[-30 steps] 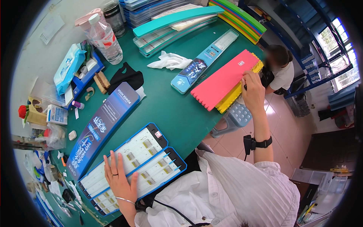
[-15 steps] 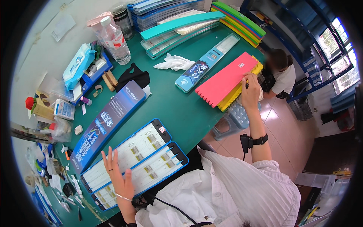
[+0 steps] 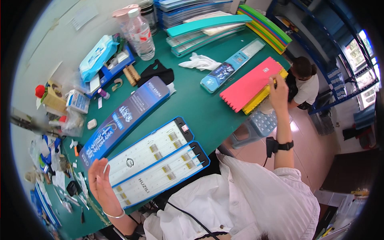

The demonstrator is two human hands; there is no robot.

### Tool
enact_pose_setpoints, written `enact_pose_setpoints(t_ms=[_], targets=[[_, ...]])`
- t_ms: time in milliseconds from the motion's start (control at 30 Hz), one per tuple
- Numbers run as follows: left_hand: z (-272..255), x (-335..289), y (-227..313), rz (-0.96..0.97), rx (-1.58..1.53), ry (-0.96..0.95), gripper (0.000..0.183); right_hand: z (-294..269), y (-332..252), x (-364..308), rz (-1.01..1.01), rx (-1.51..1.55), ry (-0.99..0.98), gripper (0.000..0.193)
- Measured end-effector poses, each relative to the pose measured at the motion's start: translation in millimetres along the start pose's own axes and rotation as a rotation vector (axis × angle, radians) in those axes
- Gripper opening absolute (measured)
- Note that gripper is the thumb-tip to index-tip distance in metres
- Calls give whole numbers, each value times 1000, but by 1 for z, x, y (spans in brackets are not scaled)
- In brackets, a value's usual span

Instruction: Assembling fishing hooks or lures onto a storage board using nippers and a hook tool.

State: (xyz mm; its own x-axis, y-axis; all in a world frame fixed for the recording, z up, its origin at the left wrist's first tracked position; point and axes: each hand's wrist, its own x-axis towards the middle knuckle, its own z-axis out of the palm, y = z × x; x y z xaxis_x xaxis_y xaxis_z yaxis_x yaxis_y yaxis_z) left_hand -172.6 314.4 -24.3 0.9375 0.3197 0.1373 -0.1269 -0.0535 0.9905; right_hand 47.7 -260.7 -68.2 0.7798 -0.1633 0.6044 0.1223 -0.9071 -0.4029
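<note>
An open two-panel case, white inside with blue rims and dark ends, lies near me on the green table. Over its left end hovers my left hand, fingers loosely bent and apart, nothing in them. My right hand is at the right edge of a stack of notched foam boards, a pink one over a yellow one. Its fingers are curled together around a small dark thing too small to name. Beyond the open case rests a long dark blue box.
A light blue slim case and a white tissue lie farther back. Stacked cases, more foam boards and a water bottle stand behind. A blue tray holds odds and ends. Another person sits beyond the table.
My left hand has moved left, off the middle of the open case, and its fingers have bent. My right hand stays by the foam boards. The whole view has shifted slightly.
</note>
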Motion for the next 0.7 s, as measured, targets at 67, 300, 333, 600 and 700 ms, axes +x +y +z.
enact_pose_setpoints(t_ms=[67,300,333,600,700], targets=[[-13,-3,7,5,-63,29,50,-8,-7,7,-84,116,2,13],[52,81,47,-154,-430,-387,36,-134,-14,14,-147,-103,-37,26],[59,84,48,-191,-387,-371,35,-134,-25,16,-161,-129,-22,26],[125,94,51,-205,-222,-577,30,-159,-115,-17,-48,191,-209,12],[150,95,64,-218,-181,-776,47,-141,-201,-30,-62,569,-206,15]])
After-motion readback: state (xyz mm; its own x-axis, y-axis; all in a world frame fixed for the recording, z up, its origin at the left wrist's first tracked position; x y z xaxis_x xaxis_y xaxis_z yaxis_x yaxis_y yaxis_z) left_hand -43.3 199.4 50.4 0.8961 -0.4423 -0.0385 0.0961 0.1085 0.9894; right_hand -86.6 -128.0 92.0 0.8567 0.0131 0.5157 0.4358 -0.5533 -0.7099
